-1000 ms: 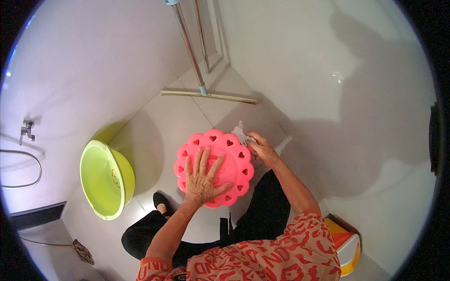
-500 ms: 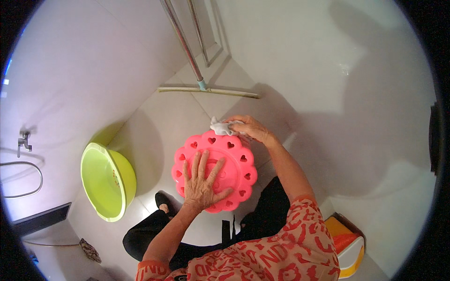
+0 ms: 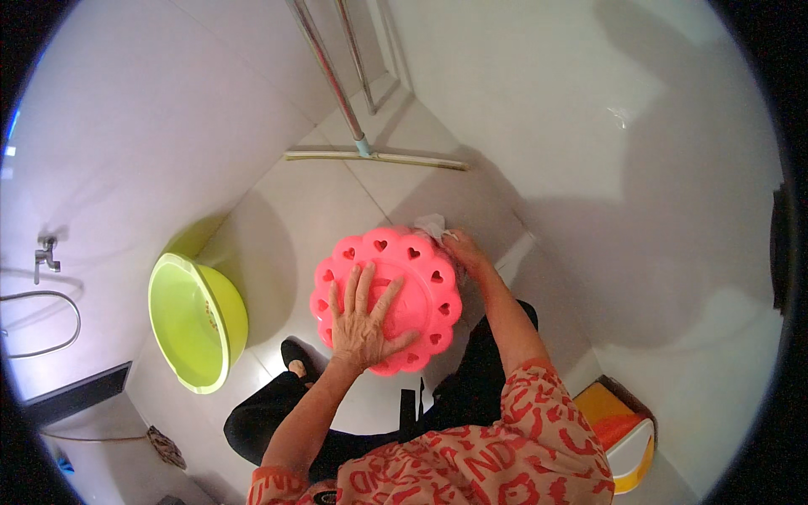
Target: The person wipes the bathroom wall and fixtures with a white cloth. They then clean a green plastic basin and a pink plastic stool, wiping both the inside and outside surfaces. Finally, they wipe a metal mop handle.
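Note:
A round pink plastic piece (image 3: 421,316), scalloped at the edge and pierced with heart-shaped holes, sits in front of me; it looks like a stool top, seen from above. My left hand (image 3: 362,328) lies flat on its face with the fingers spread. At its far right side, my right hand (image 3: 465,251) grips a white cloth (image 3: 432,225) against the outer side. Some of the right fingers are hidden by the pink rim, and only part of the cloth shows.
A lime-green basin (image 3: 202,324) stands to the left by the wall. A floor squeegee (image 3: 362,151) leans in the far corner. A tap (image 3: 46,257) is on the left wall. At the lower right is an orange and white plastic item (image 3: 627,442).
My right hand and the cloth have moved rightward and down around the pink piece's outer side. The piece has tilted or shifted slightly; my left hand stays on it.

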The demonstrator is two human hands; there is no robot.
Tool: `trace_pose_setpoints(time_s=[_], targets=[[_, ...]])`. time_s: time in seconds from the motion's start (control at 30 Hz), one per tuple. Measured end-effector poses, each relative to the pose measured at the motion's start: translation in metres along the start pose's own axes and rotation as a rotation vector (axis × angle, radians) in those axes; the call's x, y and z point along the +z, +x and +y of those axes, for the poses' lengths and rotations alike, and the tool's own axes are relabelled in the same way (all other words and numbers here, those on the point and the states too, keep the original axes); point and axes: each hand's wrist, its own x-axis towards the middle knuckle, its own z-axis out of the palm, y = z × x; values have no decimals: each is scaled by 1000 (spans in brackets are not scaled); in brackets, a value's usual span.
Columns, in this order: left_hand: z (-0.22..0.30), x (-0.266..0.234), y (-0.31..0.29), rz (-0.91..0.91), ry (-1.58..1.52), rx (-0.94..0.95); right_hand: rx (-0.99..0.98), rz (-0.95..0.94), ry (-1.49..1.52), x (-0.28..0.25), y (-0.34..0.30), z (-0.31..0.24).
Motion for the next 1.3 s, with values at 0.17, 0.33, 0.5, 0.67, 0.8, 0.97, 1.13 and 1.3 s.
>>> trace_pose_setpoints(time_s=[0.17,0.33,0.5,0.67,0.8,0.97,1.13,1.3], targets=[[2,0,1,29,-8,26,57,74,249,-3,-47,-5],[-1,2,-2,98,6,51,-237,-79,308,-1,-130,-68],[-1,2,-2,101,13,69,-390,-28,288,9,-125,-68],[-1,6,-1,100,10,98,-201,165,439,17,-69,18],[-4,3,-6,106,11,79,-28,281,567,32,-75,17],[4,2,0,92,11,102,84,397,640,27,-63,75],[2,3,-1,117,29,97,-41,348,700,35,-102,41],[-1,7,-3,139,24,95,-306,164,410,27,-173,-22]])
